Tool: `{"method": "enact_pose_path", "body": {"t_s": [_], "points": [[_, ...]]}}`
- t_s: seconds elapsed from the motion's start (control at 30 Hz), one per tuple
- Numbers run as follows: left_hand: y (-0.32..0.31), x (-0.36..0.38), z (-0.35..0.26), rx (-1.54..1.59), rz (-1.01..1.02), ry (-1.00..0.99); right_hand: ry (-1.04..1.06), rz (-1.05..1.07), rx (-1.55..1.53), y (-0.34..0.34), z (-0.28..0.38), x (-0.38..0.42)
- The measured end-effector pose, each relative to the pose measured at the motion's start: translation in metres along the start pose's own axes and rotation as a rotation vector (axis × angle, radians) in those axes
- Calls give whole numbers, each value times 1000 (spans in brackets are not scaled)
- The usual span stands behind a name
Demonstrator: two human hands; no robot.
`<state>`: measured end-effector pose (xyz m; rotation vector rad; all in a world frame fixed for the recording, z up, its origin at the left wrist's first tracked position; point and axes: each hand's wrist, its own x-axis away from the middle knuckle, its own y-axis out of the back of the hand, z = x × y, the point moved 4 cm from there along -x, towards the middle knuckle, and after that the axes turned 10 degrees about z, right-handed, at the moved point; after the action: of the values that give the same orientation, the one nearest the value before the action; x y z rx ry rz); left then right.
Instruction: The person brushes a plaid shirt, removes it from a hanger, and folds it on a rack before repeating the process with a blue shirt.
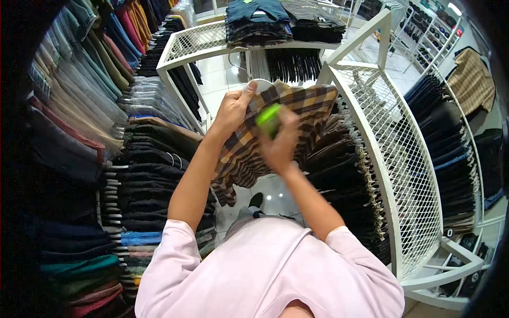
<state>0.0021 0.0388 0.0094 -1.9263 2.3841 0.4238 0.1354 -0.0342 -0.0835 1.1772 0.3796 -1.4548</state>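
Note:
My left hand grips a white hanger near its top, thumb uppermost. From that hanger hangs a plaid shirt in brown, yellow and dark checks, spread out in front of me with its lower part drooping towards the floor. My right hand is closed around a bright green hand-held object, which lies over the front of the shirt. Motion blurs the hand and the object, so its exact kind does not show, nor whether it touches the cloth.
Dense rows of hanging clothes line the left. A white mesh-topped rack with garments below stands close on my right. Folded jeans sit on another white mesh shelf ahead. Tiled floor shows beneath the shirt.

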Motion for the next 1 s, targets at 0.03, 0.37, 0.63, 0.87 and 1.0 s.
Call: {"method": "enact_pose_path", "body": {"t_s": [0.03, 0.37, 0.63, 0.87, 1.0], "points": [[1, -2, -1, -1, 17, 36, 2, -2, 9, 1, -3, -1], [0, 15, -25, -56, 152, 28, 7, -138, 201, 110, -4, -54], [-14, -27, -55, -142, 375, -103, -601, -450, 412, 239, -46, -6], [-92, -100, -78, -100, 834, -239, -622, -580, 343, 271, -3, 22], [-143, -125, -88, -95, 1037, -328, -643, -708, 586, 303, 15, 43]]}}
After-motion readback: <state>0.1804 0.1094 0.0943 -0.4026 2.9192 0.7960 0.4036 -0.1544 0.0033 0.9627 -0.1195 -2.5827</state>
